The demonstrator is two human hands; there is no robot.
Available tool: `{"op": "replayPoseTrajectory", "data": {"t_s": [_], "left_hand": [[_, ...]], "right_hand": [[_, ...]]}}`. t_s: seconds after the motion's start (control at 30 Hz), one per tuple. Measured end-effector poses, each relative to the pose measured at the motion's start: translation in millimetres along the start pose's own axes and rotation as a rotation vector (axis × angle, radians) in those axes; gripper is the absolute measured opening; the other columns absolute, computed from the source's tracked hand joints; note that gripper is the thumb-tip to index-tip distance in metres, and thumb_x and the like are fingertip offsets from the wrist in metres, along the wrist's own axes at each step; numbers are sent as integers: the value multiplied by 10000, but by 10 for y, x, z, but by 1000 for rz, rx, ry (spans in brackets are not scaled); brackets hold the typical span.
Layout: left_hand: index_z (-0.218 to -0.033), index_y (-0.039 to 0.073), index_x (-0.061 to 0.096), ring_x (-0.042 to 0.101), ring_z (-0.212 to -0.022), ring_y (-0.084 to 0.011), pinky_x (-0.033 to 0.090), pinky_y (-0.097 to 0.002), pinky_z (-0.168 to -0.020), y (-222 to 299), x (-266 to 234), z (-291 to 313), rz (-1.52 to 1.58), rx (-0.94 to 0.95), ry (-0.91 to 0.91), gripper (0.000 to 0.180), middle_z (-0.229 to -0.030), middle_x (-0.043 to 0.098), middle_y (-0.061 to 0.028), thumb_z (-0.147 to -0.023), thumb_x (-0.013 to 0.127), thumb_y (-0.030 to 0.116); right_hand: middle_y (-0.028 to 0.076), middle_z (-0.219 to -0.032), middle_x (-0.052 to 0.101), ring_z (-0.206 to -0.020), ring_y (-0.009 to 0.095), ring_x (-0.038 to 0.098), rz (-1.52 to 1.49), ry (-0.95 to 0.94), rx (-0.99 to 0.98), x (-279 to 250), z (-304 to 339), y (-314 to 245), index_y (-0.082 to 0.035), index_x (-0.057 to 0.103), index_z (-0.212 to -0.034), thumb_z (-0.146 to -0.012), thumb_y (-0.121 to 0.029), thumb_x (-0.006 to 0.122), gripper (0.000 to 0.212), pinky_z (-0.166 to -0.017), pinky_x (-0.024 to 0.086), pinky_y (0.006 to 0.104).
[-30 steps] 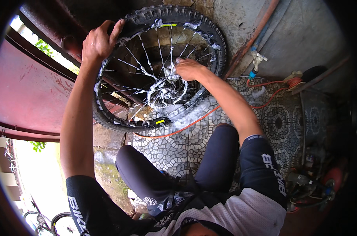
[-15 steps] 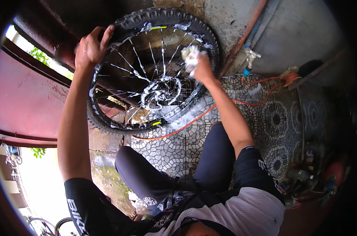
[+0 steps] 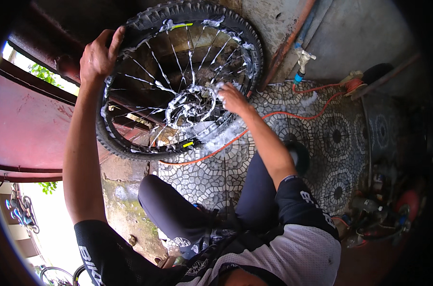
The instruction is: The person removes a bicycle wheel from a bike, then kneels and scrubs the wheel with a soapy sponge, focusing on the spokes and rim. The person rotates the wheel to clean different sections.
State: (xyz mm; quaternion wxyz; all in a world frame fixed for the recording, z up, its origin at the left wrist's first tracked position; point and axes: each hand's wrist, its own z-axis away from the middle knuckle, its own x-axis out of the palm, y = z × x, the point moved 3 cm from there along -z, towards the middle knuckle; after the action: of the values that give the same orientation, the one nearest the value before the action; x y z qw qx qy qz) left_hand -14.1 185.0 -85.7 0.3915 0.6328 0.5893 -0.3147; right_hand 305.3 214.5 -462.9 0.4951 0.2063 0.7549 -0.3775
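The black, knobbly-tyred bicycle wheel [image 3: 191, 108] is positioned in front of the person, lower edge at the grey-and-white mosaic-patterned floor [image 3: 338, 159]. Left hand [image 3: 96, 57]: clasped on the tyre at upper left, thumb along it, presumably to steady the wheel. Right hand [image 3: 233, 99]: fingers bunched beside the round, foam-coated metal brake rotor [image 3: 169, 113], apparently for access between the thin spokes [image 3: 165, 87]; I cannot tell whether it pinches anything. Orientation: rotor face and axle toward the person; being round, the wheel has no long axis.
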Motion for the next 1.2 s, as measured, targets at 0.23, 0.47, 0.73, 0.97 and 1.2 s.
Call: {"op": "replayPoseTrajectory", "data": {"t_s": [0.23, 0.47, 0.73, 0.97, 1.2], "left_hand": [[-1210, 114, 715, 687, -1025, -482, 540, -533, -880, -24, 7, -27, -13, 3, -21, 688, -992, 734, -257, -1004, 467, 722], [-1229, 126, 714, 690, -1049, -471, 535, -536, -895, -24, 1, -16, -16, 6, 3, 712, -998, 738, -251, -998, 448, 745], [-1219, 112, 713, 676, -1071, -488, 532, -545, -904, -47, 11, -28, -31, -6, -21, 714, -1037, 730, -274, -1001, 451, 739], [-1251, 126, 713, 677, -1080, -484, 534, -546, -914, -49, 12, -29, -29, 1, -15, 716, -1058, 734, -269, -990, 465, 745], [-1257, 140, 719, 687, -1074, -473, 536, -532, -933, -57, 12, -19, -3, 5, -8, 704, -1046, 744, -252, -988, 475, 743]], "right_hand": [[126, -1274, 648, -1177, 349, 563, 144, 33, 346, -577, -140, 280, -73, 763, -1117, -759, -42, 777, 360, -1091, 462, 417], [153, -1231, 725, -1014, 269, 715, -545, 391, 517, 180, 315, 631, -39, 742, -1181, -844, 68, 627, 372, -884, 576, 361], [215, -1241, 662, -1154, 408, 646, -739, 673, 885, 1396, 509, -208, -28, 577, -1314, -820, -244, 869, 614, -1003, 510, 475], [174, -1222, 739, -1131, 326, 709, -750, 164, 1065, 1557, 670, -306, -68, 722, -1207, -895, -64, 671, 316, -996, 537, 429], [106, -1063, 787, -988, 254, 741, -722, 206, 218, 1655, 473, 5, -105, 789, -1067, -874, -66, 670, 230, -865, 570, 351]]}}
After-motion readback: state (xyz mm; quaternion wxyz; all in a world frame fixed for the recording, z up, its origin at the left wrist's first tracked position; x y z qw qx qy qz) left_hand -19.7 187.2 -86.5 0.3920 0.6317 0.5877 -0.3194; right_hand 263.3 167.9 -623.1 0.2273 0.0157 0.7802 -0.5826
